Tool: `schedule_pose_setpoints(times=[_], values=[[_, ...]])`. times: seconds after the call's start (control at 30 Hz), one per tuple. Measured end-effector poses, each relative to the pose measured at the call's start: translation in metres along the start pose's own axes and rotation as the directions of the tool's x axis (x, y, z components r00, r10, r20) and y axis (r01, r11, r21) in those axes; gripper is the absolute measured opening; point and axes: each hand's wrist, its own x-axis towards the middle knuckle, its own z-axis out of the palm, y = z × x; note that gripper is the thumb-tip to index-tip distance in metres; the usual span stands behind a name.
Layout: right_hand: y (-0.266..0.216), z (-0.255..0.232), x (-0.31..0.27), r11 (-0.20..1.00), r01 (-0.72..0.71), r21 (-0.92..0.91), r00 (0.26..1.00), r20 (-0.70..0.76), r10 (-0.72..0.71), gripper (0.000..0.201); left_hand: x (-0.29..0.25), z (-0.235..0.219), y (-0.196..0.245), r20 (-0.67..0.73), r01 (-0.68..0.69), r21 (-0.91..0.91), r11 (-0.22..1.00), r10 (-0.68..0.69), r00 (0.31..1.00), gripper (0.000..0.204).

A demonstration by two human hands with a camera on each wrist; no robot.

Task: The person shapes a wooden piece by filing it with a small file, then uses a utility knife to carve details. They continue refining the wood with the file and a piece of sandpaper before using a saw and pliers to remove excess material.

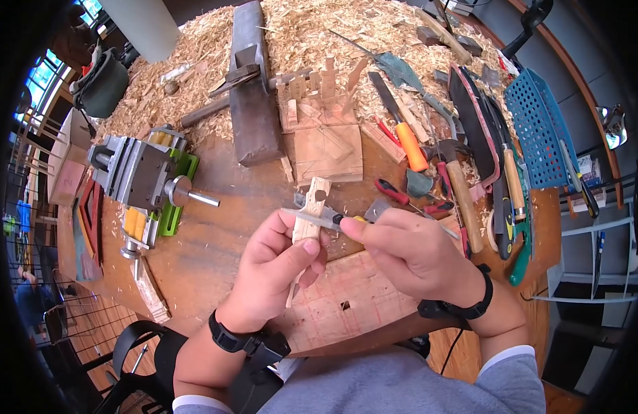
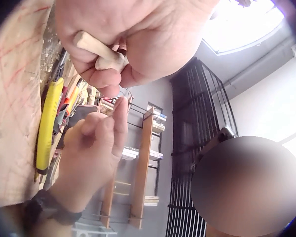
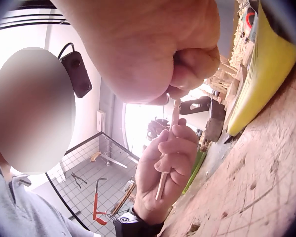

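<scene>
Fingers and thumb of my left hand (image 1: pixel 267 265) grip a small carved wooden piece (image 1: pixel 321 185), held upright over the bench, with a round hole near its top. Its slender lower end pokes out below the palm in the left wrist view, as a wooden stem (image 2: pixel 96 47). My right hand (image 1: pixel 422 255) is curled round the dark end of a thin flat metal tool (image 1: pixel 312 219), which lies across the front of the wood just below the hole. The rest of its handle is hidden in the fist. Beneath both hands is a thick pale board (image 1: pixel 360 297) marked with red lines and small holes.
A grey vise (image 1: pixel 136 172) stands at the left. Behind are a long wooden plane (image 1: pixel 253 131), wood shavings (image 1: pixel 312 41) and a small wooden panel (image 1: pixel 326 148). Hammers, an orange-handled chisel (image 1: pixel 410 146) and a blue basket (image 1: pixel 536 127) are at right. A yellow cutter (image 2: pixel 50 123) lies close by.
</scene>
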Motion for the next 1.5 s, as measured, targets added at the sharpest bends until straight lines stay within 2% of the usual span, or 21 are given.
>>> schedule_pose_setpoints(times=[0.17,0.23,0.33,0.4,0.43,0.47,0.5,0.53,0.6,0.63,0.77,0.83,0.93,1.07,1.13,1.2,1.27,1.33,1.4,1.47,1.5], values=[[-0.004,-0.004,-0.002,0.996,-0.017,-0.087,0.994,0.109,0.027,0.052,-0.001,-0.004,-0.003,0.025,0.019,-0.03,0.999,-0.018,1.0,0.017],[0.0,0.002,0.002,0.996,0.034,-0.086,0.998,0.052,-0.029,0.05,-0.002,-0.003,-0.007,0.072,0.043,-0.028,0.999,-0.04,0.997,0.017],[0.005,0.003,0.0,0.998,0.005,-0.055,0.998,-0.061,-0.009,0.045,-0.001,-0.003,-0.004,0.035,0.011,0.01,1.0,-0.011,0.999,0.019],[0.003,-0.019,-0.001,0.996,-0.083,-0.028,0.993,-0.09,0.08,0.037,-0.001,-0.004,0.002,-0.037,-0.064,-0.104,0.992,0.061,0.997,0.02],[0.01,-0.028,-0.005,0.992,-0.098,-0.074,0.983,-0.164,0.084,0.033,0.001,0.004,0.004,-0.18,-0.086,-0.05,0.995,0.075,0.981,0.025],[0.014,-0.036,-0.01,0.987,-0.113,-0.114,0.968,-0.235,0.084,0.03,0.003,0.002,0.007,-0.185,-0.085,-0.035,0.996,0.077,0.98,0.022],[0.008,-0.045,-0.014,0.964,-0.235,-0.122,0.958,-0.198,0.208,0.022,0.003,0.0,0.007,-0.166,-0.08,-0.059,0.995,0.069,0.984,0.02],[0.01,-0.05,-0.022,0.963,-0.238,-0.125,0.957,-0.201,0.211,0.022,0.002,-0.001,0.008,-0.146,-0.073,-0.081,0.994,0.06,0.987,0.02],[0.021,-0.055,-0.038,0.886,-0.306,-0.347,0.952,-0.135,0.276,0.016,0.002,-0.002,0.008,-0.121,-0.071,-0.071,0.995,0.062,0.991,0.02],[0.022,-0.055,-0.043,0.869,-0.323,-0.375,0.946,-0.147,0.288,0.012,0.001,-0.002,0.007,-0.101,-0.072,-0.063,0.995,0.065,0.993,0.021],[0.026,-0.057,-0.057,0.834,-0.297,-0.465,0.955,-0.17,0.245,0.012,0.001,-0.001,0.006,-0.12,-0.049,-0.052,0.997,0.043,0.992,0.019],[0.028,-0.057,-0.063,0.835,-0.289,-0.468,0.957,-0.111,0.269,0.012,0.002,0.003,0.007,-0.194,-0.022,-0.036,0.999,0.014,0.981,0.018],[0.022,-0.06,-0.062,0.86,-0.285,-0.424,0.956,-0.057,0.288,0.013,0.003,0.001,0.003,-0.192,-0.047,-0.04,0.998,0.038,0.981,0.018],[0.027,-0.07,-0.047,0.858,-0.292,-0.422,0.956,-0.141,0.256,0.014,0.005,0.002,0.0,-0.168,-0.054,-0.027,0.998,0.049,0.985,0.024],[0.03,-0.069,-0.032,0.867,-0.267,-0.422,0.964,-0.101,0.248,0.015,0.004,-0.003,-0.002,-0.064,-0.02,-0.038,0.999,0.018,0.998,0.031],[0.034,-0.061,-0.015,0.917,-0.177,-0.358,0.984,-0.045,0.172,0.016,0.005,-0.002,-0.004,-0.073,-0.017,-0.014,1.0,0.016,0.997,0.034],[0.042,-0.053,-0.001,0.916,-0.186,-0.355,0.979,0.015,0.205,0.019,0.005,-0.001,-0.005,-0.083,-0.014,0.008,1.0,0.015,0.996,0.037],[0.043,-0.048,0.012,0.855,-0.213,-0.473,0.928,0.175,0.328,0.022,0.005,-0.001,-0.004,-0.073,-0.017,-0.016,1.0,0.015,0.997,0.038],[0.047,-0.047,0.019,0.859,-0.202,-0.47,0.919,0.213,0.332,0.023,0.005,-0.003,-0.003,-0.014,-0.019,-0.045,0.999,0.019,1.0,0.033],[0.037,-0.056,0.023,0.902,-0.113,-0.416,0.975,0.129,0.182,0.024,0.005,-0.003,-0.002,-0.001,-0.005,-0.057,0.998,0.005,1.0,0.032],[0.02,-0.067,0.028,0.919,-0.145,-0.366,0.979,0.08,0.186,0.023,0.005,-0.003,-0.002,-0.006,0.003,-0.062,0.998,-0.003,1.0,0.032]])
